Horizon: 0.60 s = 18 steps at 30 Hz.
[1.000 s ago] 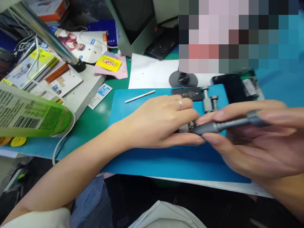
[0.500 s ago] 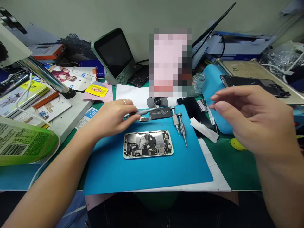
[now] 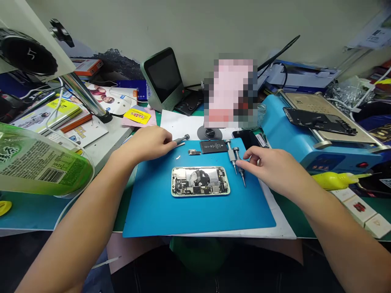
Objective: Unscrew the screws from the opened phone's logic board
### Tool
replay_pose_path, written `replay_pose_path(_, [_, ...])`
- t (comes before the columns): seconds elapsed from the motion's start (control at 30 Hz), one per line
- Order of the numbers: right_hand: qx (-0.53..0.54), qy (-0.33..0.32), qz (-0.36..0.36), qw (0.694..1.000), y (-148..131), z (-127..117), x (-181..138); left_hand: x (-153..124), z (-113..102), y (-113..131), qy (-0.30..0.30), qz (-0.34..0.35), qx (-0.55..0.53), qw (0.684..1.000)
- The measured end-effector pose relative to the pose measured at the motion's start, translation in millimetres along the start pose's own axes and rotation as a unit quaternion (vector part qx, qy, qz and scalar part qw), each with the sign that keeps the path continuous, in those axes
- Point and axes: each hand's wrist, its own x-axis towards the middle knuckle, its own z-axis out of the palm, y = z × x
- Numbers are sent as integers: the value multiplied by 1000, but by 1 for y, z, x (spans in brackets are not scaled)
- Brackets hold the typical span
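Note:
An opened phone [image 3: 200,181] with its insides showing lies on a blue mat [image 3: 198,215]. My left hand [image 3: 148,144] rests at the mat's far left corner, shut on a grey screwdriver [image 3: 181,139] whose end sticks out past the fingers. My right hand [image 3: 269,165] is low on the mat's right side, fingertips touching the nearer of two screwdrivers [image 3: 240,167] that lie side by side. A black battery [image 3: 214,146] and a small metal part [image 3: 194,152] lie behind the phone.
A blue machine [image 3: 290,134] with a phone screen [image 3: 319,121] on top stands at the right. A yellow bottle [image 3: 332,180] lies before it. A green bottle [image 3: 39,165], lamp arm [image 3: 84,97], books and a small screen device [image 3: 163,79] crowd the left and back.
The view has pulled back from the phone. The screwdriver went from my right hand to my left, which moved it to the mat's far left. My right hand dropped onto the lying screwdrivers.

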Motion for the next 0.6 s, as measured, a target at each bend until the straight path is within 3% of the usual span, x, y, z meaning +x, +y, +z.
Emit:
replay_pose_path(0.27, [-35, -57, 42, 997, -6, 3, 1, -2, 3, 3, 34, 7, 3, 999])
replay_pose_path(0.47, [-54, -60, 60, 995, -11, -1, 13, -1, 4, 6, 37, 19, 3, 999])
replay_pose_path(0.6, [-30, -33, 70, 997, -2, -13, -7, -1, 3, 7, 40, 22, 0, 999])
